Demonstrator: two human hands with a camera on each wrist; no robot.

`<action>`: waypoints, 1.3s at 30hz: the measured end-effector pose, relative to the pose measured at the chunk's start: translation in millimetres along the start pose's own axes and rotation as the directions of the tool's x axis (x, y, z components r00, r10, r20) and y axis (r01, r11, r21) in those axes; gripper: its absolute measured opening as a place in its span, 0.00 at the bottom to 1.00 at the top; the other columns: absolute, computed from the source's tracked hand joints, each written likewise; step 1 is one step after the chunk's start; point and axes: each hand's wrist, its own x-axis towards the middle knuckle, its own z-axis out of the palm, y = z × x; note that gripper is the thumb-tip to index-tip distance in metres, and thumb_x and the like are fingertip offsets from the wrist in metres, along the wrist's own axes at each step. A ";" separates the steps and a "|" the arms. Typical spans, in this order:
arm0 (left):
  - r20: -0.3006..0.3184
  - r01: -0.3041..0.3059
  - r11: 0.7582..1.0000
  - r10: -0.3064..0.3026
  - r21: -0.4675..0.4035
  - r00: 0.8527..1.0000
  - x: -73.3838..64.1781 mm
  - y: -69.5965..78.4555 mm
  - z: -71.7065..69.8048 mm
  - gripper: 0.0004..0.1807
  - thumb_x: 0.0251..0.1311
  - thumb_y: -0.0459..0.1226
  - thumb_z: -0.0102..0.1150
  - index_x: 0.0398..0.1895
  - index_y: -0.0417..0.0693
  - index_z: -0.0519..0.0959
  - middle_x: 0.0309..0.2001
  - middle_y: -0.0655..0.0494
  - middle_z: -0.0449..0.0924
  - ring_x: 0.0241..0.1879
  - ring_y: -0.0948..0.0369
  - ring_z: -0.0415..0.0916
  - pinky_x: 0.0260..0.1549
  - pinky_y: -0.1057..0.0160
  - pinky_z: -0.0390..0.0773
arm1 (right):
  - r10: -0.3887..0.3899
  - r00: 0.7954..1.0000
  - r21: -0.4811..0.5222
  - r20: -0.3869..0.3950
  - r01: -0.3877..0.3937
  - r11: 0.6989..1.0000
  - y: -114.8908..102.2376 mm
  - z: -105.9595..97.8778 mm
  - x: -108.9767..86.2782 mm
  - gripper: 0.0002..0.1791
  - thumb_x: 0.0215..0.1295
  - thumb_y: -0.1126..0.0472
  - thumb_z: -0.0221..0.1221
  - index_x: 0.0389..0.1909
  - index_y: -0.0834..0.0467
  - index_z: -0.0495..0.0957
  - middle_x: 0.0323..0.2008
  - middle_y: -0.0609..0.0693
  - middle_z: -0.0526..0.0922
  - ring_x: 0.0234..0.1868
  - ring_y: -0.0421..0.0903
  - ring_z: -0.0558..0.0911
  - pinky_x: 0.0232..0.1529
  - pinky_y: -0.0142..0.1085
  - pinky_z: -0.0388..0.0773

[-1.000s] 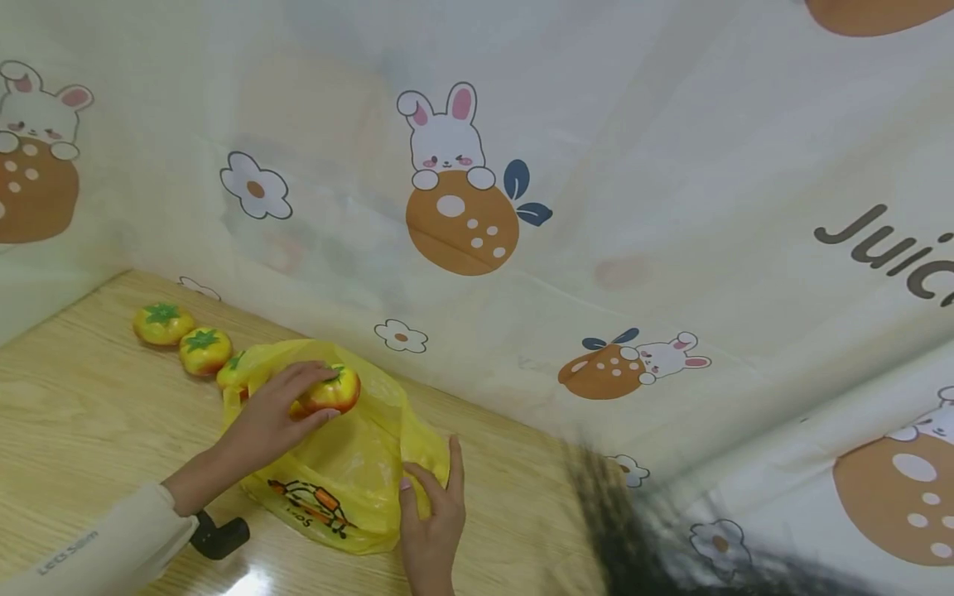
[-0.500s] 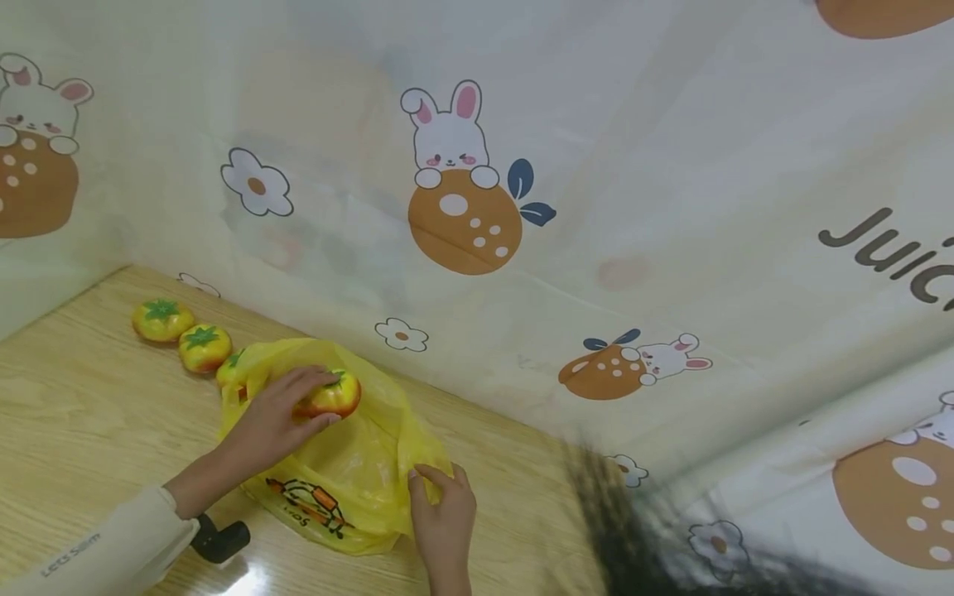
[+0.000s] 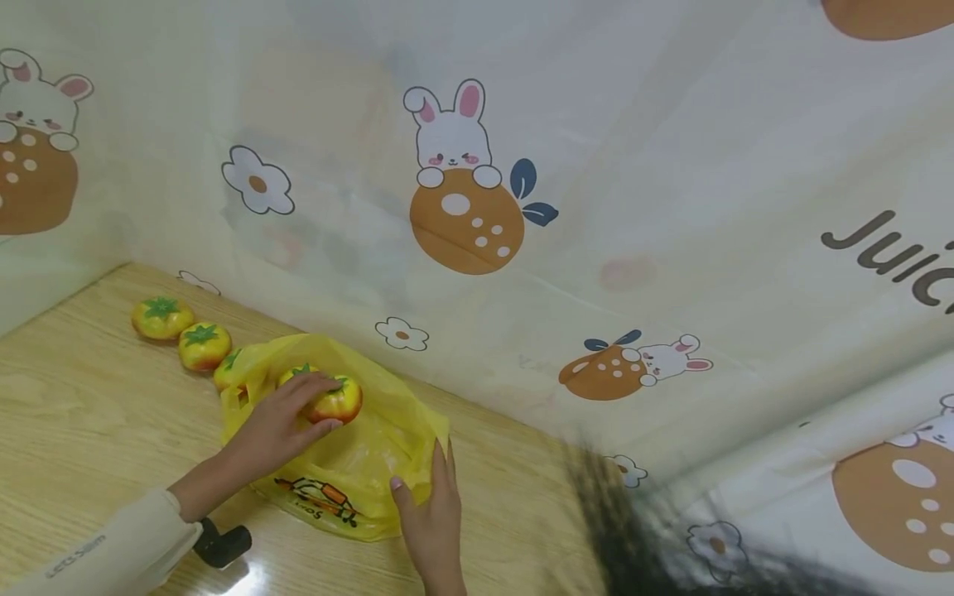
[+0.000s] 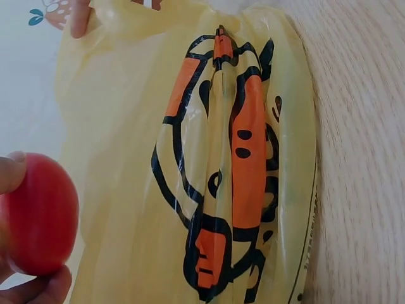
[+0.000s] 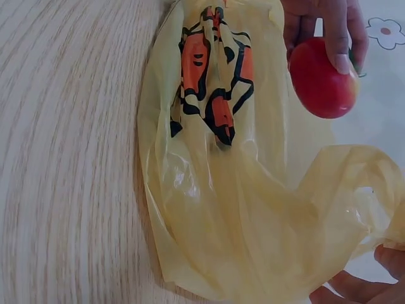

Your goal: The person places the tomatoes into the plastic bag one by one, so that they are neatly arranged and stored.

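Observation:
My left hand grips a tomato-like fruit, yellow and red with a green leafy top, over the mouth of a yellow plastic bag. Its red underside shows in the left wrist view. Right beside it, a second similar fruit is partly hidden by my fingers. At the bag's right rim, my right hand holds the plastic between thumb and fingers. The bag lies with its mouth spread, an orange-and-black print on its near side; the right wrist view shows its looped handle.
Two more such fruits, one at the far left and one nearer the bag, sit on the wooden table. Another fruit shows partly behind the bag's left edge. A printed curtain hangs right behind the table.
My right hand has shifted its hold along the bag's rim, and the mouth stands wider. The held fruit has moved slightly down, and the second fruit beside it shows more.

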 end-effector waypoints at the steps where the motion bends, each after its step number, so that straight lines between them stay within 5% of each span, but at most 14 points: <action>1: 0.001 -0.001 1.000 0.001 0.004 1.000 0.3 0.1 1.0 0.25 0.54 0.44 0.63 0.56 0.51 0.72 0.58 0.46 0.70 0.58 0.46 0.68 0.51 0.44 0.72 | -0.002 1.000 0.003 0.001 0.002 1.000 0.6 -0.3 -0.2 0.41 0.59 0.46 0.58 0.70 0.49 0.51 0.71 0.46 0.52 0.70 0.50 0.57 0.65 0.52 0.60; 7: 0.023 -0.024 0.999 0.024 0.022 0.999 3.3 2.1 5.9 0.26 0.55 0.43 0.62 0.57 0.48 0.71 0.58 0.49 0.69 0.56 0.50 0.69 0.50 0.47 0.73 | 0.047 0.999 0.030 -0.012 -0.046 0.998 3.0 -2.2 -0.8 0.45 0.58 0.41 0.57 0.71 0.55 0.49 0.72 0.52 0.50 0.71 0.53 0.54 0.65 0.54 0.57; 17: 0.054 -0.024 0.998 0.021 0.051 0.998 6.5 -3.6 17.2 0.27 0.56 0.44 0.61 0.58 0.48 0.69 0.59 0.49 0.67 0.55 0.51 0.70 0.50 0.49 0.74 | 0.063 0.998 0.064 -0.019 -0.062 0.996 4.9 -1.1 -2.2 0.43 0.58 0.44 0.59 0.70 0.51 0.51 0.71 0.49 0.53 0.70 0.51 0.56 0.65 0.53 0.58; 24: 0.028 -0.096 0.989 0.094 0.111 0.995 11.5 -9.6 27.0 0.30 0.51 0.43 0.66 0.58 0.50 0.68 0.55 0.51 0.67 0.49 0.54 0.70 0.46 0.51 0.74 | 0.057 0.998 0.073 -0.011 -0.056 0.996 4.7 -0.1 -4.7 0.41 0.58 0.44 0.58 0.70 0.48 0.52 0.70 0.46 0.55 0.69 0.50 0.59 0.64 0.51 0.61; 31: 0.053 -0.022 0.992 0.015 0.127 0.998 21.5 -7.9 35.2 0.37 0.45 0.40 0.70 0.59 0.43 0.64 0.51 0.44 0.64 0.45 0.50 0.70 0.42 0.49 0.74 | 0.086 0.996 0.072 -0.015 -0.085 0.994 6.6 2.8 -6.3 0.40 0.59 0.48 0.59 0.70 0.50 0.52 0.70 0.48 0.56 0.69 0.50 0.60 0.64 0.52 0.61; 39: 0.022 -0.032 0.945 0.026 0.326 0.999 32.6 -8.0 42.4 0.34 0.39 0.45 0.74 0.51 0.40 0.72 0.48 0.40 0.70 0.52 0.41 0.61 0.52 0.41 0.56 | 0.072 0.997 0.066 -0.021 -0.071 0.995 9.0 4.0 -9.4 0.40 0.60 0.46 0.58 0.70 0.51 0.52 0.69 0.50 0.57 0.69 0.52 0.59 0.64 0.53 0.61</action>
